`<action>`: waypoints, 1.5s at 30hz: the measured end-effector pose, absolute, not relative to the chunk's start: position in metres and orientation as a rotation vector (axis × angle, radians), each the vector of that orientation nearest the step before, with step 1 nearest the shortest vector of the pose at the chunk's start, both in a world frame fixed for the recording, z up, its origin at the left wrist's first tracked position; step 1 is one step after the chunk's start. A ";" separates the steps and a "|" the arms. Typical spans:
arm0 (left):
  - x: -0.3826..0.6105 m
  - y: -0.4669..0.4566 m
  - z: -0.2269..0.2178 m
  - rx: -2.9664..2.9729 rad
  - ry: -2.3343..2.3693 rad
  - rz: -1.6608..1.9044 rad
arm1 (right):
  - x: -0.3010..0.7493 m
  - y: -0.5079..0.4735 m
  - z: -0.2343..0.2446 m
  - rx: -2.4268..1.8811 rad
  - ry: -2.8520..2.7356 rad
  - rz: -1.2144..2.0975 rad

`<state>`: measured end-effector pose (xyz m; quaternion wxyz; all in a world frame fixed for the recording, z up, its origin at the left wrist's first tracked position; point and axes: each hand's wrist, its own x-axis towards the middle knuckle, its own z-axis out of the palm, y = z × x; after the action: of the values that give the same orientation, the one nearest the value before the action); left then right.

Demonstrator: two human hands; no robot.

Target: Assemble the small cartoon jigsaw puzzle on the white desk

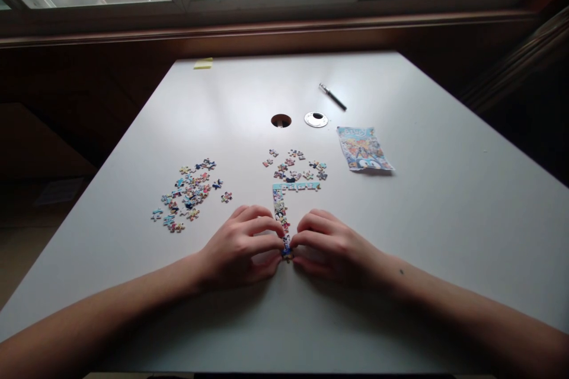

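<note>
On the white table, joined jigsaw puzzle pieces (279,204) form an L-shaped strip, with a light blue top row (296,186) running right and a column coming down toward me. At the column's near end, my left hand (246,243) pinches the strip's left side with curled fingers. My right hand (331,246) does the same from the right side, its thumb and fingertips on the end jigsaw puzzle piece (287,254). Fingertips partly cover the lower pieces. Just beyond the top row lies a small group of loose jigsaw pieces (290,161).
A larger pile of loose pieces (191,192) lies to the left. Right of the strip is a printed picture sheet (364,149). Farther back are a round cable hole (281,121), its cover ring (316,119), a pen (332,96) and a yellow sticky note (203,63).
</note>
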<state>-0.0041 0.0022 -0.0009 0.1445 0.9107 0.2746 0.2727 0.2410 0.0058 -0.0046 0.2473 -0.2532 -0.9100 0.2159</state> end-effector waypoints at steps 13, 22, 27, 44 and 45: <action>-0.006 0.002 -0.004 2.700 0.733 0.758 | 0.242 0.009 -0.006 -0.711 -2.402 0.702; -0.007 0.001 -0.002 2.846 0.672 0.642 | 0.242 0.008 -0.007 -0.697 -2.437 0.661; -0.007 0.002 -0.004 2.834 0.656 0.641 | 0.242 0.008 -0.006 -0.713 -2.462 0.647; -0.005 0.003 -0.002 2.790 0.704 0.641 | 0.264 0.030 -0.004 -0.857 -2.405 0.503; -0.005 0.003 -0.002 2.787 0.706 0.641 | 0.265 0.032 -0.005 -0.867 -2.416 0.524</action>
<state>-0.0054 0.0025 -0.0023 0.0975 0.9416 0.2386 0.2166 0.2648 0.0316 -0.0047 0.2582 -0.3197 -0.8909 0.1934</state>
